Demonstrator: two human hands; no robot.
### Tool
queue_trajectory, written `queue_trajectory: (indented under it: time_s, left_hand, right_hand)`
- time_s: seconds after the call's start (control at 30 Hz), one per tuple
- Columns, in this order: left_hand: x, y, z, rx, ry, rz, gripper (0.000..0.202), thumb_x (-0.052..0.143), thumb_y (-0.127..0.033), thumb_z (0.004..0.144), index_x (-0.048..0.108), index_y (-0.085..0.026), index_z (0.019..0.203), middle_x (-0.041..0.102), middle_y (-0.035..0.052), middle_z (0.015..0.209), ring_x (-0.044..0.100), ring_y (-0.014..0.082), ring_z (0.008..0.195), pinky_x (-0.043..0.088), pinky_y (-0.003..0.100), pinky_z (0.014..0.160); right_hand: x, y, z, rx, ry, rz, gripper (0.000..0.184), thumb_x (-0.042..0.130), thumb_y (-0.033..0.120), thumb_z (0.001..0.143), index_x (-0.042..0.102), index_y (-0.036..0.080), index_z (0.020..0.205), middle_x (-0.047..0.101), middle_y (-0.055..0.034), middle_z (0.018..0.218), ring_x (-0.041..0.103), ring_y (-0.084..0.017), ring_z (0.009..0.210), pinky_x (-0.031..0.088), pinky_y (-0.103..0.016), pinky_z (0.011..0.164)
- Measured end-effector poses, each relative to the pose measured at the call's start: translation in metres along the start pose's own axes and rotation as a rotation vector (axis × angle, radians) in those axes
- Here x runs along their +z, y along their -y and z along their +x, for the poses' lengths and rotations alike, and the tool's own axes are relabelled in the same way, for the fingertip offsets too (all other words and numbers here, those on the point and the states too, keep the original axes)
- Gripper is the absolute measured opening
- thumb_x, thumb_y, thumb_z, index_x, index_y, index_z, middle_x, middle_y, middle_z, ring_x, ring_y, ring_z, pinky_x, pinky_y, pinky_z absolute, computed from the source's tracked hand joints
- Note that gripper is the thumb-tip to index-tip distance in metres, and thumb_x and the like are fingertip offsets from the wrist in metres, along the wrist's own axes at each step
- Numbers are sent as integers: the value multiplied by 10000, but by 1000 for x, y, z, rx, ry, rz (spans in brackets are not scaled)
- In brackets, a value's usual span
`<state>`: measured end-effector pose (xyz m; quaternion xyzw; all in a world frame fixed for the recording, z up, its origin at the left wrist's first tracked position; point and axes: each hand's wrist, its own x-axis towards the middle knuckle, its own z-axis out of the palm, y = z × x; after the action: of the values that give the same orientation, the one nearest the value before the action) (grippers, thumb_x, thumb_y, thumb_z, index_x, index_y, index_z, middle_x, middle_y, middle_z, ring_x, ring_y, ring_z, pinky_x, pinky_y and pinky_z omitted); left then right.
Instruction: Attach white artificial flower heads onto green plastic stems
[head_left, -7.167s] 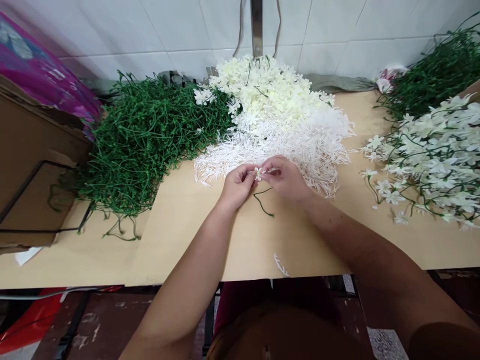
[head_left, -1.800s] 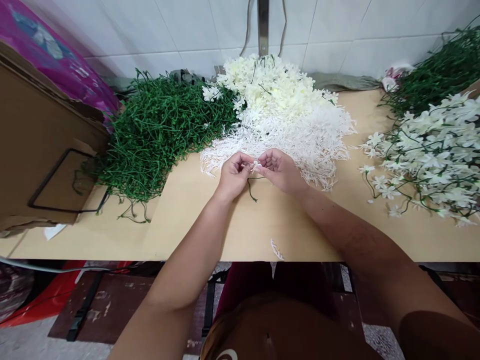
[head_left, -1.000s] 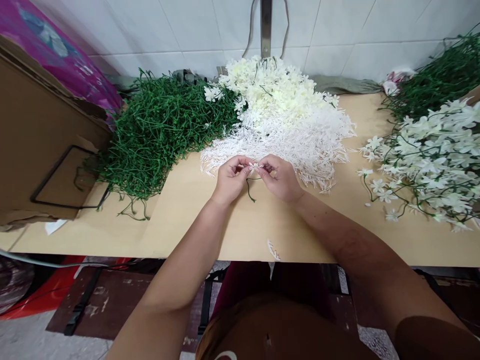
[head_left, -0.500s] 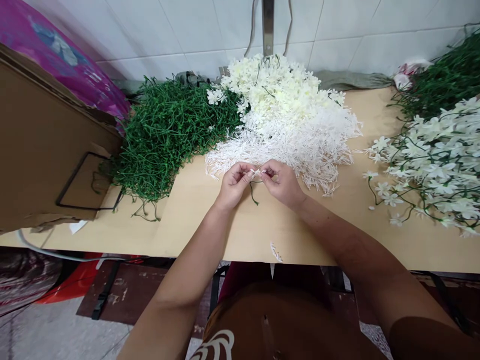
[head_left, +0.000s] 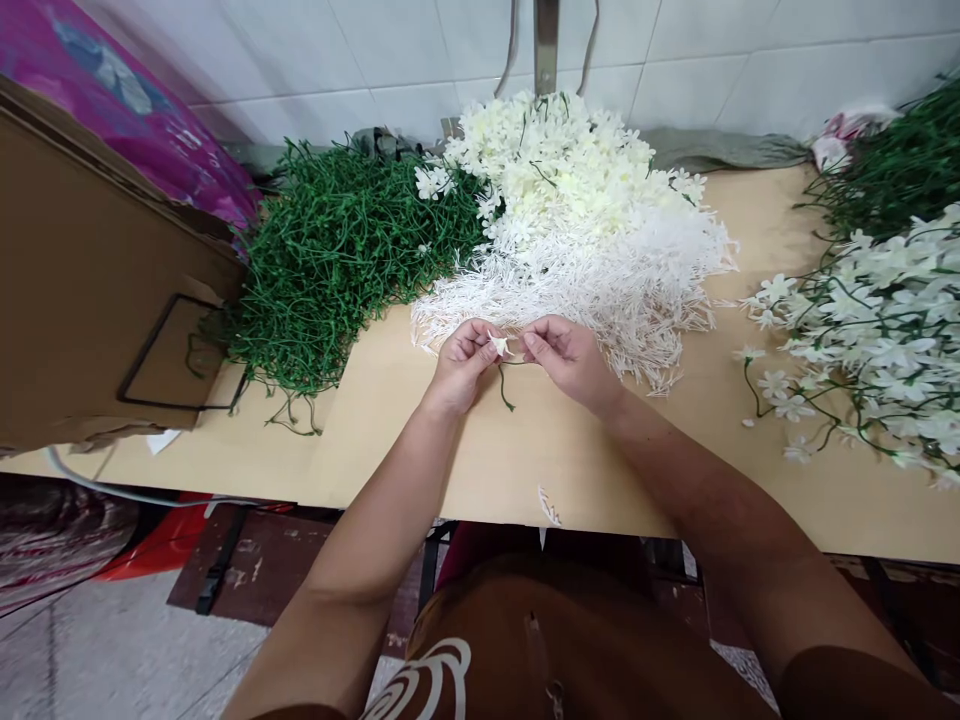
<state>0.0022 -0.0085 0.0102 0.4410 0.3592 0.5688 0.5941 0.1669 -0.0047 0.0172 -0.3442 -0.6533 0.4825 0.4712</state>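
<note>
My left hand pinches a small white artificial flower between thumb and fingertips. A thin green plastic stem hangs below it, and one branch runs across to the right. My right hand is closed at the fingertips a short gap away, where that branch meets it; its fingers partly hide the stem's end. Just beyond both hands lies a heap of thin white flower pieces, with cream-white petals piled behind. To the left rests a large heap of green stems.
Assembled white flowers lie at the right, with more green stems behind. A cardboard box and a black wire frame stand at the left. A few white pieces lie by the table's front edge. A tiled wall closes the back.
My hands have moved slightly apart, and the white flower now shows spread open at my left fingertips. My right fingertips have come away from it. The view has shifted slightly.
</note>
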Motion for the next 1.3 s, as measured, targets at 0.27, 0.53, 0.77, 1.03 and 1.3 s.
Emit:
queue_trajectory:
  time_s: [0.27, 0.53, 0.77, 1.03, 1.3]
  left_hand:
    - [2, 7, -1, -42, 60, 74, 411, 855, -426, 563, 563, -171, 700, 589, -26, 604, 520, 78, 562, 416, 216, 573]
    - [1, 11, 1, -57, 75, 110, 441, 845, -460, 566, 538, -172, 697, 583, -33, 596, 501, 75, 557, 387, 222, 574]
    - [2, 8, 1, -93, 92, 91, 439, 851, -460, 555, 551, -174, 703, 578, -29, 589, 493, 76, 543, 379, 226, 557]
    - [2, 5, 1, -129, 127, 104, 421, 857, -444, 549, 556, -178, 678, 573, -24, 588, 493, 83, 551, 390, 226, 554]
    - [6, 3, -1, -100, 148, 98, 374, 825, -450, 592, 583, -179, 676, 582, -20, 615, 508, 96, 579, 417, 246, 598]
  right_hand:
    - [4, 8, -2, -36, 9, -122, 104, 569, 261, 794, 597, 167, 828, 673, -36, 753, 602, -123, 656, 489, -277, 638]
    - [0, 10, 0, 3, 33, -137, 69, 564, 237, 765, 557, 173, 740, 632, -7, 688, 534, -98, 601, 433, -248, 585]
    - [-3, 7, 1, 22, 82, -160, 108, 563, 252, 758, 584, 155, 715, 611, -8, 651, 500, -90, 561, 393, -240, 552]
    - [-8, 11, 1, 36, 121, -185, 113, 557, 242, 738, 553, 169, 652, 535, 23, 572, 447, -82, 526, 347, -230, 516]
    - [-14, 14, 2, 48, 134, -226, 83, 540, 191, 688, 546, 172, 608, 516, 35, 539, 439, -79, 520, 333, -220, 509]
